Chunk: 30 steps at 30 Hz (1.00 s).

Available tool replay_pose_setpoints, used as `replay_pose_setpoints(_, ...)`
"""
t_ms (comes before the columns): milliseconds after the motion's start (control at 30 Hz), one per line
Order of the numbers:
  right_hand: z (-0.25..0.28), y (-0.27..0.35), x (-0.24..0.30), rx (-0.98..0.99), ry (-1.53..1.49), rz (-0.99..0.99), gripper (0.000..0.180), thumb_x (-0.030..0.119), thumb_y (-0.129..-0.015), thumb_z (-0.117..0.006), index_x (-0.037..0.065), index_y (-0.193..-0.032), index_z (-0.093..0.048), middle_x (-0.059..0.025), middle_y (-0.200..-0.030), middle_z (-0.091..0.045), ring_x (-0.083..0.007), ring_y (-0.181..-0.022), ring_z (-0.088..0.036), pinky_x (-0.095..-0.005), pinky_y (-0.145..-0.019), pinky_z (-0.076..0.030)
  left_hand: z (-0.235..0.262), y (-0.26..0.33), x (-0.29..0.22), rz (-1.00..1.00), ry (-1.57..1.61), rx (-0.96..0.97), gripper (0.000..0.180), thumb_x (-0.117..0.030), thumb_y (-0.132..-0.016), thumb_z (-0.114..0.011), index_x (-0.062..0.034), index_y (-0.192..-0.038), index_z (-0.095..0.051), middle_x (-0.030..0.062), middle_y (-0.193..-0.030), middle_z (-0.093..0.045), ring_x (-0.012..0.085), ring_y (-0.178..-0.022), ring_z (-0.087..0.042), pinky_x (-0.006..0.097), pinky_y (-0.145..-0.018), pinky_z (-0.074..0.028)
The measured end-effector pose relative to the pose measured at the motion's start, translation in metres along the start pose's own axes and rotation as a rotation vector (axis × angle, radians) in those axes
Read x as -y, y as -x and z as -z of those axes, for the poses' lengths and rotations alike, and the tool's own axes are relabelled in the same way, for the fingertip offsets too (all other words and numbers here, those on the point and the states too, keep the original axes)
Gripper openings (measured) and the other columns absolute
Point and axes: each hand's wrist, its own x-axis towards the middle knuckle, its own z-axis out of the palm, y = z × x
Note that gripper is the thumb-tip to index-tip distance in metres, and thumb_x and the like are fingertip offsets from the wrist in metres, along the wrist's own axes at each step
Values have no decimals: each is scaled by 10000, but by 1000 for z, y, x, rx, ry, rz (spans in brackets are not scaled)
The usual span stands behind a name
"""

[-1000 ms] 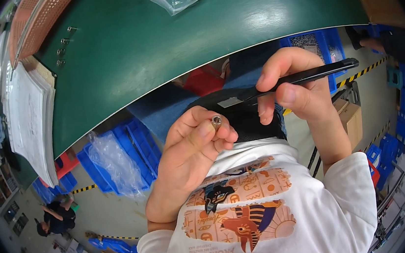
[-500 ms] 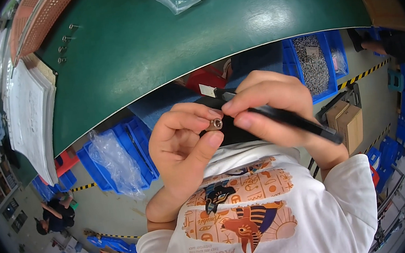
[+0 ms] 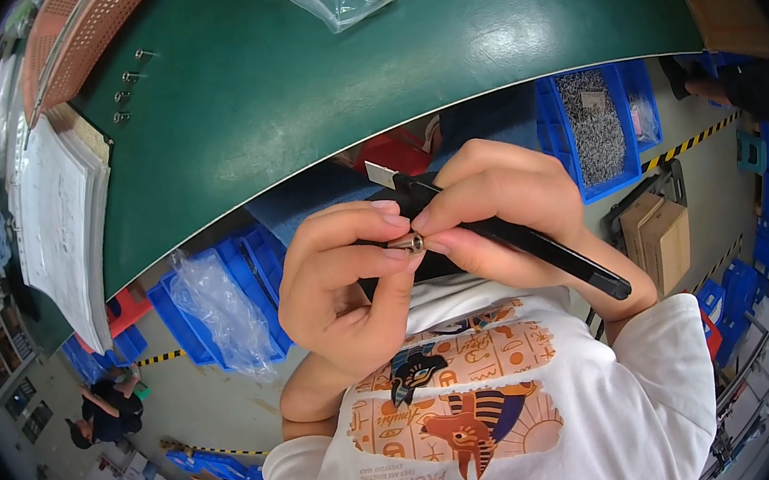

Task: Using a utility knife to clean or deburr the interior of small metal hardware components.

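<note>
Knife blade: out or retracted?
Out. The flat, pale blade sticks out past the front end of the black knife, which the right hand holds.

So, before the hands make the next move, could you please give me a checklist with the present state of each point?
1. Small metal part gripped by the left hand: ok.
2. Black utility knife held in the right hand: ok.
3. Blade retracted: not ok, it is exposed.
4. Blade apart from the left fingers: ok, it points beyond them.
5. Inside of the metal part clean: cannot tell, too small.
</note>
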Motion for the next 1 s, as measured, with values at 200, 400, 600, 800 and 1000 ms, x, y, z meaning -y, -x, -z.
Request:
replay_pose_setpoints(200, -1, 3, -3, 17, 7, 42, 204, -19, -649, -689, 34, -842, -653, -93, -738, -584, -186, -582, -556, -266, -493, -422, 7, -1, -2, -187, -313, 47, 252, 91, -636, -699, -59, -804, -585, 95, -898, -629, 257, -840, -623, 325, -709, -509)
replay_pose_setpoints(400, 0, 2, -3, 17, 27, 111, 182, 5, -661, -676, 42, -837, -645, -95, -739, -581, -184, -543, -546, -265, -460, -420, 10, -3, -3, -396, -497, 120, 250, 37, -657, -696, -79, -851, -588, 81, -944, -636, 257, -882, -619, 337, -688, -518)
replay_pose_setpoints(600, 2, -3, -2, -6, 62, 140, 194, 16, -608, -686, 31, -794, -634, -75, -697, -562, -193, -543, -556, -276, -447, -433, 8, -6, 0, -443, -525, 127, 229, 16, -685, -691, -75, -866, -584, 83, -935, -636, 262, -897, -615, 342, -687, -522)
replay_pose_setpoints(800, -4, -8, 3, 25, -8, 67, 185, 61, -631, -721, 27, -788, -628, -81, -694, -564, -203, -550, -560, -279, -465, -434, 12, -5, 2, -449, -580, 93, 240, 12, -674, -696, -75, -862, -576, 90, -927, -643, 263, -883, -623, 341, -688, -520)
replay_pose_setpoints(1000, -2, -16, 0, 153, -108, -110, 88, 52, -750, -675, 23, -790, -603, -83, -725, -582, -194, -624, -558, -278, -566, -432, 11, -11, 16, -461, -482, 28, 258, 25, -642, -705, -69, -840, -568, 86, -895, -645, 248, -824, -637, 316, -680, -514)
